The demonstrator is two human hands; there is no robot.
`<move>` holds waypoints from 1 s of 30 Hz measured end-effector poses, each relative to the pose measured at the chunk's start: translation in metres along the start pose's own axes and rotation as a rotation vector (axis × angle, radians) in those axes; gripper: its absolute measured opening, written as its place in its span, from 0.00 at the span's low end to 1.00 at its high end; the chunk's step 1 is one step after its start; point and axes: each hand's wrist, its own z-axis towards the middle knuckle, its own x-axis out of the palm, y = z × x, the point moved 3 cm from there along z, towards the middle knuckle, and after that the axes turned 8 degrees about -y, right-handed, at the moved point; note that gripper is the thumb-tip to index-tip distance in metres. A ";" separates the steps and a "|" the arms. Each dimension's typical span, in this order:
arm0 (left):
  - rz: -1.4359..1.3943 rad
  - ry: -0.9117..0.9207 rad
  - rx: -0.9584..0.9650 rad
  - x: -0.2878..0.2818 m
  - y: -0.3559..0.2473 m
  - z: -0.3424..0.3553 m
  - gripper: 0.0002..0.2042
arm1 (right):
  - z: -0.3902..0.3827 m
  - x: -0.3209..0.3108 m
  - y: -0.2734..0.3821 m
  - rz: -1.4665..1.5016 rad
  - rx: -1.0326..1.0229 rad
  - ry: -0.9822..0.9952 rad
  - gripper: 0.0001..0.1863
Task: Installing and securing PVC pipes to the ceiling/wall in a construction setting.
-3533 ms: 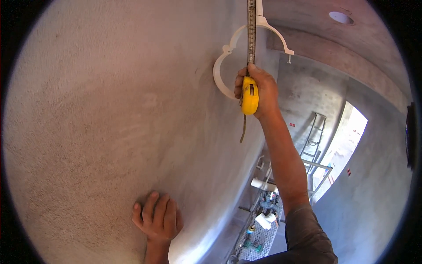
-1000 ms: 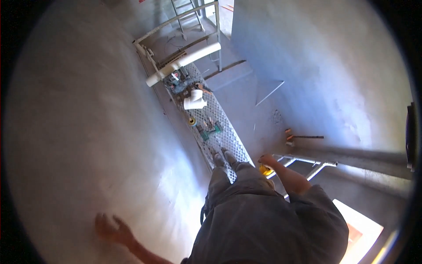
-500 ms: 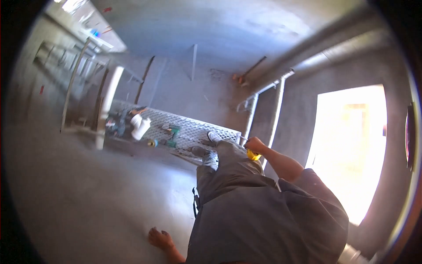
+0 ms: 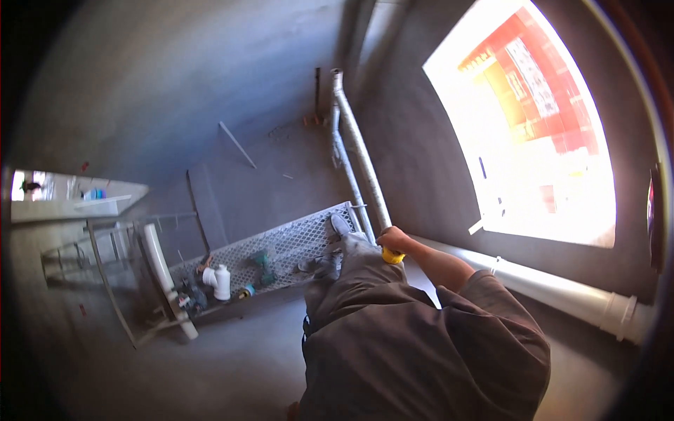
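Observation:
My right hand is closed round a small rounded yellow object, whose exact kind is not clear. It is right beside the metal scaffold post, and I cannot tell if the fingers also grip the post. Of my left hand only a sliver shows at the lower edge, its fingers hidden. My feet are on a metal mesh platform. On the platform lie a green power tool, a white pipe fitting and a small blue-and-yellow roll-like thing.
A long white pipe runs low along the right wall under a bright window opening. Another white pipe leans at the platform's left end, near a scaffold frame. Floor lies below the platform's edge.
My view has turned to the right, showing more of the window and the white wall pipe. My left hand has moved almost out of view. The right hand still holds the yellow object.

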 end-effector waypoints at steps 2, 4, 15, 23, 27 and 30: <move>-0.004 -0.005 0.074 -0.007 -0.015 0.021 0.12 | 0.002 -0.025 -0.008 0.086 0.065 0.027 0.16; -0.012 0.000 0.167 -0.012 -0.032 0.046 0.12 | 0.010 -0.050 -0.041 0.109 0.106 -0.029 0.18; -0.148 0.120 0.426 0.020 -0.062 0.135 0.12 | -0.013 -0.057 -0.117 0.176 0.319 -0.086 0.15; -0.255 0.193 0.596 0.038 -0.054 0.205 0.12 | -0.038 -0.025 -0.026 0.373 0.181 -0.139 0.18; -0.320 0.229 0.708 0.042 -0.064 0.238 0.12 | -0.058 -0.018 -0.026 0.397 0.202 -0.166 0.18; -0.373 0.256 0.766 0.039 -0.078 0.251 0.12 | -0.073 -0.007 -0.043 0.379 0.244 -0.206 0.19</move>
